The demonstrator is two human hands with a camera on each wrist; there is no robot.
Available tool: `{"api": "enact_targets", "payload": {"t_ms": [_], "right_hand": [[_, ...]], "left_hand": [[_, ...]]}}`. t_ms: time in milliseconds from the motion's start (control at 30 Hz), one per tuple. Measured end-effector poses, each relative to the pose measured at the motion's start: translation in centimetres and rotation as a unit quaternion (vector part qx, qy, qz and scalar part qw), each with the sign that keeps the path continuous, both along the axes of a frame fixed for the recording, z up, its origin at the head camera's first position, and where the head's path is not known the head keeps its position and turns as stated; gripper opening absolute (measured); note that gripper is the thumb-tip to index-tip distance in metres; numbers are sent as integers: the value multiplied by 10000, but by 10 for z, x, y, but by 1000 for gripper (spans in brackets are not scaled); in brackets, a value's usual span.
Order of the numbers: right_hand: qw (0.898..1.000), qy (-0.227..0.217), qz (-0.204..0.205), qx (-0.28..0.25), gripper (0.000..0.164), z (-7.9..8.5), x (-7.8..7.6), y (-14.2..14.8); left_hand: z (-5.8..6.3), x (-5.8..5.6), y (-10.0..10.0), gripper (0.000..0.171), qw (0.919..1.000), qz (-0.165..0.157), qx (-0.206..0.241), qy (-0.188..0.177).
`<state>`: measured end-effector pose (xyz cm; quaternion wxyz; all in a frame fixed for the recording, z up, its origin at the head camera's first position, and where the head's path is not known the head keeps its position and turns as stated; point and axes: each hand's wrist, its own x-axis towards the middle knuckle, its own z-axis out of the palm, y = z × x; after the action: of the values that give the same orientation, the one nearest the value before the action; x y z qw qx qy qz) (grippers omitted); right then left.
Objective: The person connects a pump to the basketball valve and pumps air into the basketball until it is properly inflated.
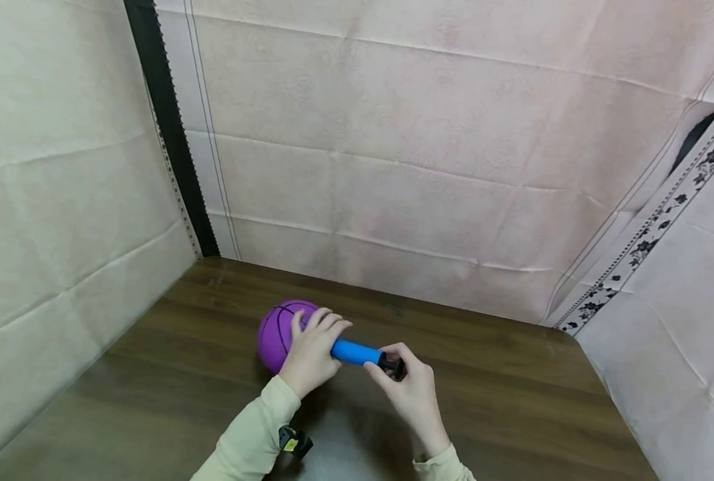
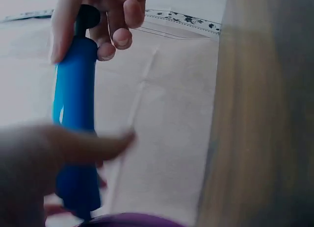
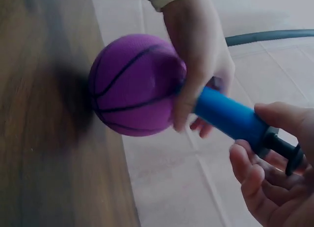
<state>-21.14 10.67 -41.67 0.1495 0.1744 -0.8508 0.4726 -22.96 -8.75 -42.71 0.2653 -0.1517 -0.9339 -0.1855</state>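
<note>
A purple ball with black basketball lines [image 1: 272, 337] is at the wooden tabletop, left of centre in the head view. My left hand [image 1: 314, 351] grips the front end of a blue hand pump [image 1: 357, 353], right beside the ball, and covers part of both. In the right wrist view the pump's narrow front end points into the ball [image 3: 132, 89]; the nozzle is hidden behind the fingers. The thumb and fingers of my right hand [image 1: 413, 387] pinch the pump's rear end. Its black handle [image 3: 284, 148] sticks out a short way between them.
Brown wooden tabletop [image 1: 513, 394] stretches to both sides. Pale creased cloth [image 1: 393, 167] stands as a wall behind, with more on the left [image 1: 62, 200] and right. A black device [image 1: 294, 442] is strapped at the left wrist, over a light green sleeve [image 1: 242, 434].
</note>
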Motion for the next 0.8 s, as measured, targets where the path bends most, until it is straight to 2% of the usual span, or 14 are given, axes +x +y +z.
{"api": "enact_targets", "payload": {"t_ms": [67, 133, 233, 333, 533, 800], "right_hand": [[9999, -9, -126, 59, 24, 1, 1, 1], [9995, -39, -268, 150, 23, 2, 1, 2], [9992, -32, -300, 251, 24, 2, 1, 2], [9992, 174, -195, 303, 25, 1, 1, 0], [9969, 753, -37, 238, 27, 1, 6, -7], [9932, 1135, -56, 260, 29, 3, 13, -10]], "left_hand": [[1, 2, -5, 51, 9988, 452, -176, 106], [0, 2, -10, 46, 9977, 613, -274, 108], [-3, -1, -18, 41, 9980, 562, -246, -144], [-4, -5, -25, 39, 9980, 557, -200, -234], [-7, -10, -27, 37, 9971, 756, 96, -2], [-13, -10, -25, 36, 9957, 860, 355, 15]]}}
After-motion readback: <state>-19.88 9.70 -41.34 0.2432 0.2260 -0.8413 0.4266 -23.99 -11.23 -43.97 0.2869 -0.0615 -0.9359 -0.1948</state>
